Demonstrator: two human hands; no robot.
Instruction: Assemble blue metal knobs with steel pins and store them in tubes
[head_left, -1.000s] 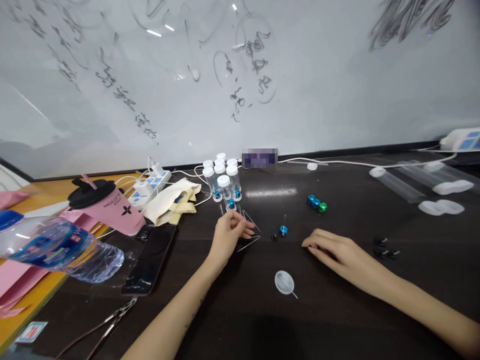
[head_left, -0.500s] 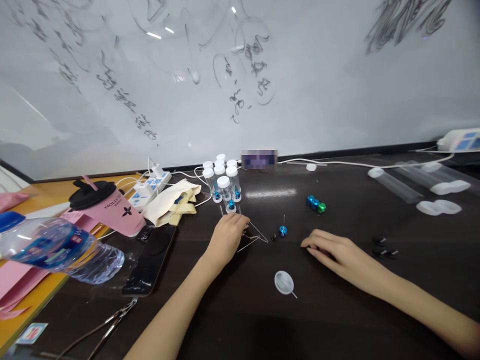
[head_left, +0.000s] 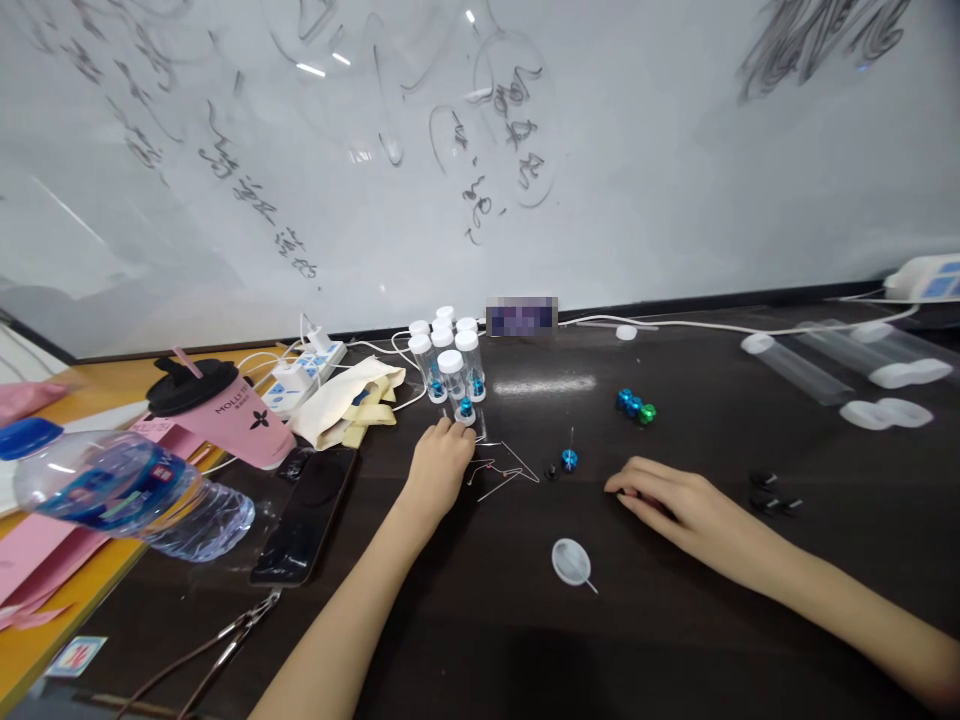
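Observation:
My left hand [head_left: 440,467] rests palm down with bent fingers held together, just in front of a capped clear tube [head_left: 453,384]. Its fingertips are hidden, so what they hold, if anything, does not show. Beside it to the right lie several thin bent wires [head_left: 507,472]. My right hand [head_left: 660,495] lies on the table with fingers curled and nothing visible in them. Between the hands stand a blue metallic piece [head_left: 570,459] with an upright pin and a small black piece [head_left: 551,471]. A round white translucent lid [head_left: 571,562] with a thin stick lies nearer me.
Several white-capped tubes cluster behind my left hand. Blue and green pieces [head_left: 635,407], black pieces [head_left: 763,480] and empty tubes [head_left: 799,368] lie rightward. At left are a phone [head_left: 306,520], pliers [head_left: 244,622], a pink cup [head_left: 232,420] and a water bottle [head_left: 127,490].
My left hand has shifted slightly left, uncovering more of the wires. My right hand stays in place. The whole view has moved a little.

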